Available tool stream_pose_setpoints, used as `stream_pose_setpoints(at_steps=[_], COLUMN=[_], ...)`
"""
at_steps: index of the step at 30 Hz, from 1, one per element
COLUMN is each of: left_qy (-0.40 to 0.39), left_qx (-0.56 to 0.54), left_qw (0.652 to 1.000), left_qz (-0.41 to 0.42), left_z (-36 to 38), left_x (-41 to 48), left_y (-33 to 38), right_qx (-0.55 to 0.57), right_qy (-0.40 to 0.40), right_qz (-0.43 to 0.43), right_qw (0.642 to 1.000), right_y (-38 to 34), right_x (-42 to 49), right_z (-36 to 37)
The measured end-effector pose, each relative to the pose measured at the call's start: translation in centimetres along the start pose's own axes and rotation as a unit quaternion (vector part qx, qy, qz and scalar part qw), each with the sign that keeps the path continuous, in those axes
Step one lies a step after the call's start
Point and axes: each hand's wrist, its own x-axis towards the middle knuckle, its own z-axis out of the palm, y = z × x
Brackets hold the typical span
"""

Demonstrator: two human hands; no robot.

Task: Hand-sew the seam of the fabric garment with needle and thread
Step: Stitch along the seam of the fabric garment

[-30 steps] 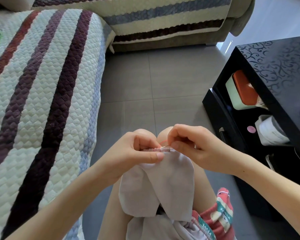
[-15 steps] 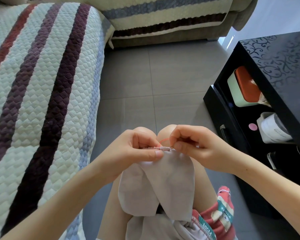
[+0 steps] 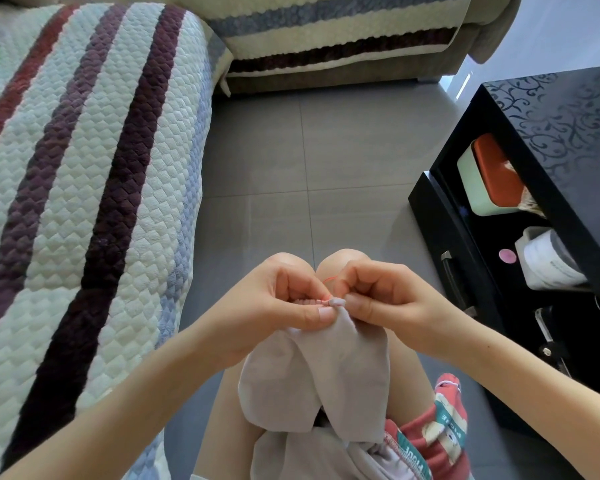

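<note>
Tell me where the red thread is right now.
Head view, centre: the red thread loops just above the gathered seam, between the left hand and the right hand.

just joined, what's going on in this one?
A seated person is hand-sewing a pale grey garment draped over their knees. The left hand pinches the seam; the right hand pinches its bunched end, where a red thread loops out. The needle is too small to make out here.
</note>
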Motion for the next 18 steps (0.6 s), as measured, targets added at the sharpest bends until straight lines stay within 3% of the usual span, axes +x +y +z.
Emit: stream_pose_setpoints(at_steps=[4,8,15,18], left_qy=[0.010,-0.001,0.095,0.128], left_qx=[-0.026,-0.062,-0.042,-0.043], left_qw=[1.000,0.998,0.994,0.991], left_qz=[-0.006,-0.004,0.033,0.023], left_z=[-0.1,-0.2,0.2,0.2], left_x=[-0.1,-0.3,0.1,0.4], left_y=[-0.2,-0.2,-1.2,-1.7], right_qx=[0.008,-0.070,-0.047,-0.171], right_qy=[0.003,0.010,0.069,0.111], right_qz=[0.005,-0.017,-0.055,-0.083], right_qw=[1.000,0.997,0.995,0.976], right_y=[0.0,0.0,-0.3,0.2], right_x=[-0.2,-0.6,-0.6,-1.1], right_z=[-0.4,-0.8,0.4,0.5])
